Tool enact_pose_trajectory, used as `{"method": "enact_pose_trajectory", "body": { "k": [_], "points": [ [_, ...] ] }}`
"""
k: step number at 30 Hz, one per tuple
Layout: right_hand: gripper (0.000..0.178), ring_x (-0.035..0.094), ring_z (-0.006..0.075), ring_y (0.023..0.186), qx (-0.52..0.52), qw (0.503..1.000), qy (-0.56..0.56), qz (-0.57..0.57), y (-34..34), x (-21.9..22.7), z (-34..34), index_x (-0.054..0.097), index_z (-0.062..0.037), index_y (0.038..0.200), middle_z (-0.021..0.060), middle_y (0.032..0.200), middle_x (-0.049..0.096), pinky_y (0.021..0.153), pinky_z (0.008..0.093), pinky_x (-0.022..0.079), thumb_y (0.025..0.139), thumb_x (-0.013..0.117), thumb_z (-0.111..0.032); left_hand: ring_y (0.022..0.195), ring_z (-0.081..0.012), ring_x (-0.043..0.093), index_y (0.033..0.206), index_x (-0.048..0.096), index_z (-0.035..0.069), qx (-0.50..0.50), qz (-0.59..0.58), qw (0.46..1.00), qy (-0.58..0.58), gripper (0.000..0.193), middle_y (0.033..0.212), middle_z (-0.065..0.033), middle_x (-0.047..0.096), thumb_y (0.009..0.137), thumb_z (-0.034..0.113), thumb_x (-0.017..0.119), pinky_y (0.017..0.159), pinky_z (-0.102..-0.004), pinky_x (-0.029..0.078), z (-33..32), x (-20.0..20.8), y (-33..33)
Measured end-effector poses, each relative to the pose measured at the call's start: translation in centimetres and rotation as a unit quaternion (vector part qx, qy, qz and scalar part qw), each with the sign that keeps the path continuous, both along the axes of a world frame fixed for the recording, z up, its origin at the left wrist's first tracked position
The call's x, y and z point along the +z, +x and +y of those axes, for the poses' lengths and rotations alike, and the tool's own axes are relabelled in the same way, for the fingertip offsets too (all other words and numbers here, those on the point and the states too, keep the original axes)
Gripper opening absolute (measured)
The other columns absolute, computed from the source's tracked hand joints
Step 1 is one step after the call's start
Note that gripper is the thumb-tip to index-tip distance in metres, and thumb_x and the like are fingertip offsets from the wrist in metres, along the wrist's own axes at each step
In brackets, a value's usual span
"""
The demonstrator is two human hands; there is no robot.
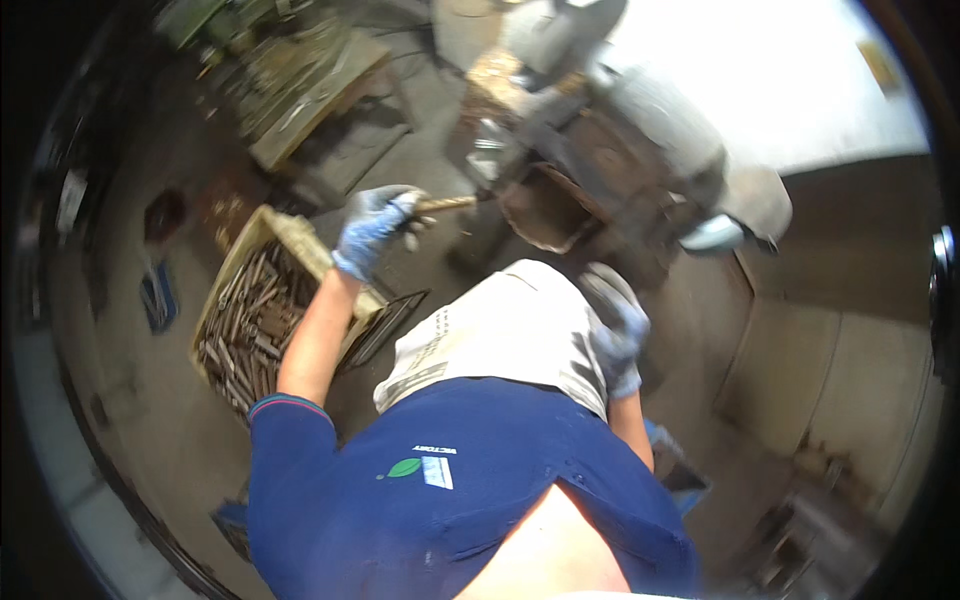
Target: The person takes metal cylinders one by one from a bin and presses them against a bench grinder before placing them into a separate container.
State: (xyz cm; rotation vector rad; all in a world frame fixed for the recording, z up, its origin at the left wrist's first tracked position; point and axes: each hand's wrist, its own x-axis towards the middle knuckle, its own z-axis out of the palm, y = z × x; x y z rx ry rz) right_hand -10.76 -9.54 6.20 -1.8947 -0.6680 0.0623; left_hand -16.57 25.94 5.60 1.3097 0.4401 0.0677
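My left hand [380, 225], in a blue and grey work glove, is closed round one end of a short brown metal rod [448, 204]. The rod points right, its far end close to a dark machine with a rusty, open-topped metal trough [548, 208]. My right hand [618, 325], gloved the same way, is beside the right edge of the white apron [490, 325] over my lap. Its fingers reach forward, slightly bent and blurred, and I see nothing in them. Left of my lap, a pale crate [318, 250] full of similar rods stands under my left forearm.
A worn metal workbench [325, 105] stands at the far left. Rounded grey machine housing [665, 120] rises beyond the trough. A blue object [158, 298] lies on the floor at left, and large brown panels [830, 370] stand at right.
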Motion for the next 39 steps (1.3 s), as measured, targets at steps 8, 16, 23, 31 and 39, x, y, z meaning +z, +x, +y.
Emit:
{"method": "enact_pose_trajectory", "body": {
  "k": [8,16,23,31,39],
  "points": [
    [0.044,0.058,0.0332,0.104,-0.107,0.987,0.005,-0.119,-0.1,1.9,-0.2,0.061,0.0042,0.105,0.0214,0.115,0.056,0.088,0.0362,0.047,0.067,0.075,-0.012,0.060,-0.0134,0.062,0.099,0.061,-0.006,-0.259,-0.045,0.964,-0.041,0.025,0.076,-0.0118,0.066,0.087,0.017,0.061,0.047,-0.0235,0.050,-13.9,1.3,8.8],
    [0.039,0.058,0.0287,0.098,-0.250,0.964,0.010,-0.094,-1.1,1.4,-2.9,0.064,0.0014,0.100,0.0167,0.107,0.056,0.084,0.0340,0.048,0.068,0.077,-0.015,0.064,-0.0184,0.066,0.099,0.058,-0.009,-0.375,0.043,0.913,-0.157,0.027,0.074,-0.0160,0.064,0.089,0.016,0.058,0.040,-0.0239,0.050,-19.0,-0.4,12.4],
    [0.026,0.058,0.0271,0.097,-0.318,0.942,0.053,-0.094,-0.5,-0.9,-3.6,0.064,0.0012,0.095,0.0152,0.107,0.057,0.084,0.0337,0.047,0.073,0.073,-0.009,0.068,-0.0177,0.066,0.099,0.058,-0.005,-0.443,0.046,0.881,-0.160,0.030,0.077,-0.0120,0.064,0.088,0.023,0.060,0.045,-0.0231,0.051,-21.1,-1.7,15.0],
    [0.022,0.053,0.0236,0.103,-0.386,0.916,0.052,-0.093,0.0,-1.3,-4.1,0.066,-0.0022,0.098,0.0113,0.108,0.055,0.089,0.0313,0.042,0.077,0.067,-0.004,0.063,-0.0060,0.056,0.096,0.061,-0.003,-0.409,-0.032,0.910,-0.062,0.016,0.077,-0.0032,0.062,0.088,0.011,0.060,0.058,-0.0224,0.050,-22.0,-1.6,16.1],
    [0.026,0.054,0.0221,0.108,-0.398,0.911,0.102,-0.029,2.0,-4.1,-6.1,0.066,0.0001,0.102,0.0121,0.114,0.057,0.095,0.0305,0.040,0.077,0.063,0.003,0.071,-0.0074,0.058,0.096,0.062,-0.005,-0.388,-0.030,0.912,-0.129,0.013,0.080,-0.0041,0.064,0.087,0.005,0.059,0.065,-0.0237,0.052,-24.9,-3.5,18.1]
  ]
}}
